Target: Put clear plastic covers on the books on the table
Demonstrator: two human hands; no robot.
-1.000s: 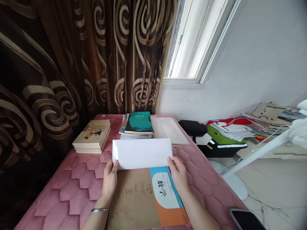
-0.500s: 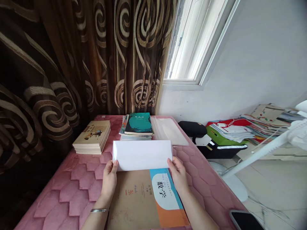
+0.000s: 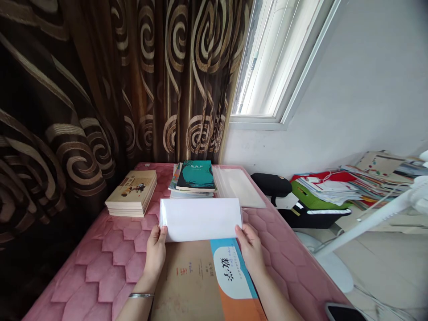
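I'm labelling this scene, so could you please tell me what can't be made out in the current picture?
Head view:
White sheet: far side, turned away from the camera.
Brown cover and phone-like device: lower ends, cut off by the bottom edge.
White stand: top, cut off by the right edge.
Teal book: small print, too small to read.

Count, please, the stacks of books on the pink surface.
2: the beige-topped stack on the left, and the teal-topped stack beyond the white sheet. Others may be hidden.
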